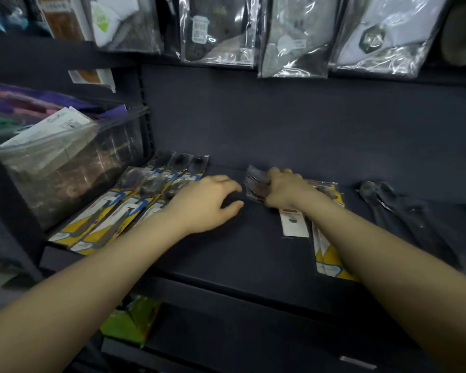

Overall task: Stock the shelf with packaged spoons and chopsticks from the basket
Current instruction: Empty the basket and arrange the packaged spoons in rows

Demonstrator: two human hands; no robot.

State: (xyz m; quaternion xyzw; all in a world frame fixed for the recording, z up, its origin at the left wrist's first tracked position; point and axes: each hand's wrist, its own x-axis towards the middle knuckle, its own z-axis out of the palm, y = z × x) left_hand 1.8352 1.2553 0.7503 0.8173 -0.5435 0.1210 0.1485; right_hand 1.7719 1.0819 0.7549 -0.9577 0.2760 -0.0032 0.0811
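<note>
The right hand (284, 191) is closing over the spoon end of a stack of spoon packs (320, 232) lying on the dark shelf (226, 251); their long axis is running from the back wall toward the shelf edge, directly under that hand; the left hand (209, 203) is resting half-curled and empty, palm down, between this stack and the laid row of packs (119, 211) at left; packaging is glossy clear film over yellow-and-blue card; basket is not in view.

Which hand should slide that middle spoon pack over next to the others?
The right hand, probably: it already grips the middle spoon pack. The left hand lies empty on the shelf.
</note>
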